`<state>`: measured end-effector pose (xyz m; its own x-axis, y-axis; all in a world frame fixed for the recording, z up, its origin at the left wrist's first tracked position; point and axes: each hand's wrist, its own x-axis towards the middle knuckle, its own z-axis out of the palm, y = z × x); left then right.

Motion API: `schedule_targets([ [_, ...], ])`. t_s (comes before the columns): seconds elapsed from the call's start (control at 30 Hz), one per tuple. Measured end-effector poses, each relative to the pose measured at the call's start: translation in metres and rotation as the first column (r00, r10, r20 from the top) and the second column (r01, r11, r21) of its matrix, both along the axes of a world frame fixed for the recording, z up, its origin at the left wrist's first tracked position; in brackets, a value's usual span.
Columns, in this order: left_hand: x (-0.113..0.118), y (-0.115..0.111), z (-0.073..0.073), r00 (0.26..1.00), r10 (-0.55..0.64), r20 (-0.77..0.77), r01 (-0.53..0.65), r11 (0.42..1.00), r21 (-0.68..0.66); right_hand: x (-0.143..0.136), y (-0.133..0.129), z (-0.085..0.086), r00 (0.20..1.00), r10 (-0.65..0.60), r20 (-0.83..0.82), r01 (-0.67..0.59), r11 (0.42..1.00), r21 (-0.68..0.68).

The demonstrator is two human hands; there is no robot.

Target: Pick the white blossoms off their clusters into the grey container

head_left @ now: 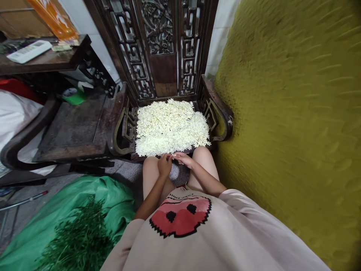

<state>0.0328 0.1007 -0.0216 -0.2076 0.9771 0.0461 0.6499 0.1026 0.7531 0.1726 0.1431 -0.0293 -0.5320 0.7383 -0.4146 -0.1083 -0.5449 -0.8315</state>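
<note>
Tiled walls back a carved wooden chair (165, 73); left of it, leafy greens (81, 237) lie over a green sheet (42, 226). Before the chair, a seated person's left hand (165, 164) meets the right hand (184, 159) at the fingertips, a small white piece (174, 155) between them; which hand grips it cannot be told. White blossoms (169, 126) blanket the chair's seat, just beyond both hands. Right of the chair stands a yellow textured sheet (293, 113).

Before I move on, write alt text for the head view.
Left hand and right hand meet between the knees, something small and white at their fingertips, before a dark carved chair heaped with white blossoms; leafy greens lie on green sheeting.
</note>
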Motion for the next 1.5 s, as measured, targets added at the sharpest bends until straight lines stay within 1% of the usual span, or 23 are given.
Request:
schedule_targets([
  [0.07,0.001,0.0,0.0,1.0,-0.006,0.001,0.006,1.0,0.004,0.0,-0.001,-0.001,0.996,-0.047,0.075,0.045,0.999,0.029],
  [0.13,0.001,0.0,0.001,1.0,-0.01,0.002,0.01,1.0,0.011,0.0,-0.001,-0.002,0.991,-0.078,0.11,0.073,0.996,0.048],
  [0.27,-0.001,-0.001,0.004,0.999,-0.037,0.001,0.037,0.999,0.015,-0.001,0.001,0.0,0.987,-0.126,0.097,0.118,0.99,0.083],
  [0.43,-0.001,-0.002,0.006,0.997,-0.064,0.035,0.064,0.998,-0.026,0.0,0.002,0.005,0.982,-0.158,0.104,0.147,0.984,0.104],
  [0.6,-0.001,-0.001,0.009,0.985,-0.033,0.166,0.049,0.995,-0.092,0.001,0.003,0.005,0.984,-0.156,0.092,0.146,0.984,0.103],
  [0.77,-0.003,-0.001,0.006,0.965,-0.008,0.263,0.045,0.99,-0.134,0.0,0.003,0.004,0.982,-0.173,0.074,0.165,0.981,0.099],
  [0.87,-0.004,0.0,0.005,0.949,0.01,0.315,0.037,0.989,-0.144,0.0,0.002,0.005,0.982,-0.173,0.074,0.165,0.98,0.108],
  [1.0,-0.006,0.002,0.006,0.918,-0.001,0.397,0.063,0.988,-0.143,0.0,0.001,0.008,0.983,-0.163,0.084,0.153,0.982,0.111],
  [1.07,-0.006,0.003,0.004,0.904,0.009,0.427,0.059,0.988,-0.146,0.0,0.001,0.008,0.984,-0.156,0.081,0.147,0.983,0.11],
  [1.13,-0.005,0.003,-0.003,0.859,0.044,0.51,0.054,0.983,-0.175,0.0,0.002,0.004,0.984,-0.162,0.073,0.153,0.981,0.117],
  [1.17,-0.003,0.003,-0.008,0.821,0.068,0.567,0.057,0.978,-0.199,0.0,0.002,0.002,0.982,-0.174,0.072,0.164,0.979,0.123],
  [1.23,0.001,0.002,-0.019,0.724,0.139,0.676,0.068,0.96,-0.27,-0.001,0.003,-0.004,0.977,-0.197,0.081,0.185,0.973,0.134],
  [1.33,0.008,0.001,-0.033,0.569,0.278,0.774,0.053,0.927,-0.371,-0.003,0.004,-0.013,0.973,-0.211,0.096,0.195,0.969,0.152],
  [1.4,0.01,0.002,-0.039,0.473,0.332,0.816,0.017,0.923,-0.386,-0.003,0.004,-0.017,0.969,-0.228,0.096,0.209,0.963,0.173],
  [1.43,0.01,0.002,-0.04,0.436,0.335,0.835,0.003,0.928,-0.373,-0.003,0.004,-0.018,0.965,-0.244,0.098,0.223,0.957,0.187],
  [1.5,0.01,0.004,-0.042,0.39,0.313,0.866,-0.005,0.941,-0.338,-0.003,0.005,-0.018,0.955,-0.273,0.116,0.243,0.945,0.218],
])
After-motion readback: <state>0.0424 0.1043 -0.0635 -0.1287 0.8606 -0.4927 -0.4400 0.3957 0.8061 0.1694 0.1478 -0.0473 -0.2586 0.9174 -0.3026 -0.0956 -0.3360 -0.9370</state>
